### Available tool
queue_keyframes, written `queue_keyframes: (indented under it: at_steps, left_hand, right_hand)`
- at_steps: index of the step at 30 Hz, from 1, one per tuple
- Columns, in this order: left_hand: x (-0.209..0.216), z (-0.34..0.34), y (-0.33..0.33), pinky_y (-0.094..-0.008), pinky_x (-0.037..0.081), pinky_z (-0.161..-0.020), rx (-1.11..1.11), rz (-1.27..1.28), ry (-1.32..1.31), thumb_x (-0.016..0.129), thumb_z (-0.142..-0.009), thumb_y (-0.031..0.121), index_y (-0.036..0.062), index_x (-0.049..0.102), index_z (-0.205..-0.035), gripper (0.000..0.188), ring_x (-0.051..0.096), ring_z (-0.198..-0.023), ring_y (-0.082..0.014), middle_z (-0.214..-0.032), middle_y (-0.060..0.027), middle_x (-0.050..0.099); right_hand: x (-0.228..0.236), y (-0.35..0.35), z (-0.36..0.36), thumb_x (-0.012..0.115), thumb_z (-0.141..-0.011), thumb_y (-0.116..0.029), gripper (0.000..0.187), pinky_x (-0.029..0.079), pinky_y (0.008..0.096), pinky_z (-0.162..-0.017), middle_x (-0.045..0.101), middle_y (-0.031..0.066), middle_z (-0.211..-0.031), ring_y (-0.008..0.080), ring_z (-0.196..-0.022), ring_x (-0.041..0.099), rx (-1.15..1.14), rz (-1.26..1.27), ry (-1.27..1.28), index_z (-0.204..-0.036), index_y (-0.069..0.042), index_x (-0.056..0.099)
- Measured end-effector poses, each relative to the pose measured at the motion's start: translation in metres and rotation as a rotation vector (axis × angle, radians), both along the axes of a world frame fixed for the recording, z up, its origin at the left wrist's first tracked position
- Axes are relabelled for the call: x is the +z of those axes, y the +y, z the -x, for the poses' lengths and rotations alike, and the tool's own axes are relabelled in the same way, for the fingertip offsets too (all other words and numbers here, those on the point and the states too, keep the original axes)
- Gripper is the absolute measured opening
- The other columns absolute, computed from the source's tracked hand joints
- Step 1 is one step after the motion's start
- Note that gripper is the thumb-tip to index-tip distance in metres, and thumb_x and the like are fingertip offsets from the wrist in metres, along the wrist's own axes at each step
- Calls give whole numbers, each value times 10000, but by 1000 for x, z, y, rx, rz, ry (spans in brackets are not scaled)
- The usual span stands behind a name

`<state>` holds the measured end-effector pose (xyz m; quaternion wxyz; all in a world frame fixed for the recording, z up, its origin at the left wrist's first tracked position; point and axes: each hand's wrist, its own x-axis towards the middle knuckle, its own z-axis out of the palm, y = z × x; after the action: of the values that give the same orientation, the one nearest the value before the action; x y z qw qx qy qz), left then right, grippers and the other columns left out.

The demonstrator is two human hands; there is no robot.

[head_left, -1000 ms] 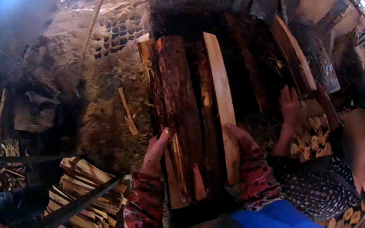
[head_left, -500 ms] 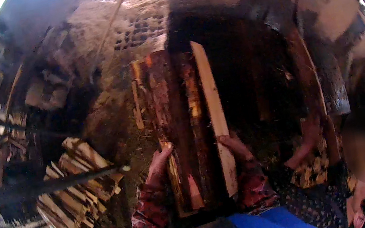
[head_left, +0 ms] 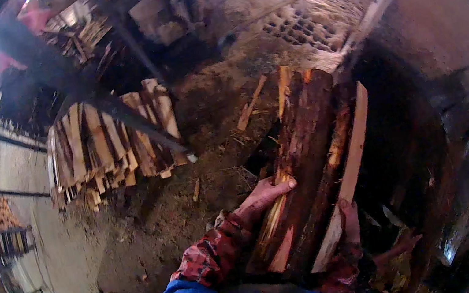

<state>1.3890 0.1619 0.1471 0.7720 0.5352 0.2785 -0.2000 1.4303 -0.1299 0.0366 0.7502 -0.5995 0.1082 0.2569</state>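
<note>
An armful of long split wood slabs with brown bark lies between my two hands, close against my body. My left hand is closed on its left side, the thumb laid over the bark. On the other side my right hand grips a pale sawn slab at the right edge of the load. The undersides of the slabs and most of my fingers are hidden.
A stack of split slabs stands at left, with a dark metal bar crossing in front. Loose wood pieces lie on the dirt floor. Another person's hand shows at lower right. A brick-like perforated patch lies ahead.
My view and body have turned left, bringing the slab stack nearer the middle. The armful stays in my hands and now tilts to the right in view.
</note>
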Motion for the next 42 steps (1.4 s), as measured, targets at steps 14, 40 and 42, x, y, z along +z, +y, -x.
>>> queue_keyframes:
  at_steps: [14,40,42]
  left_hand:
    - [-115,94,30,-367,432,-944,134,177,-64,742,-711,557,-2,532,-1270,818,577,-1034,-218,-1169,-106,612]
    - [-143,320,15,-325,495,-846,1042,390,138,682,-781,562,4,652,-1103,644,644,-897,-193,-1041,-102,670]
    - [-130,339,16,-328,521,-805,1118,406,82,715,-759,548,-16,655,-1073,649,662,-846,-202,-1001,-116,680]
  right_hand:
    - [87,122,76,498,-910,-467,580,445,418,-930,512,125,-1242,278,-1063,538,262,-126,43,-1309,-55,412]
    - [-56,222,103,616,-871,-485,452,476,310,-565,577,17,-722,138,-624,572,1158,254,162,-918,-35,605]
    - [-51,236,113,606,-875,-491,455,473,307,-559,578,16,-728,143,-623,575,1227,208,109,-910,-37,596]
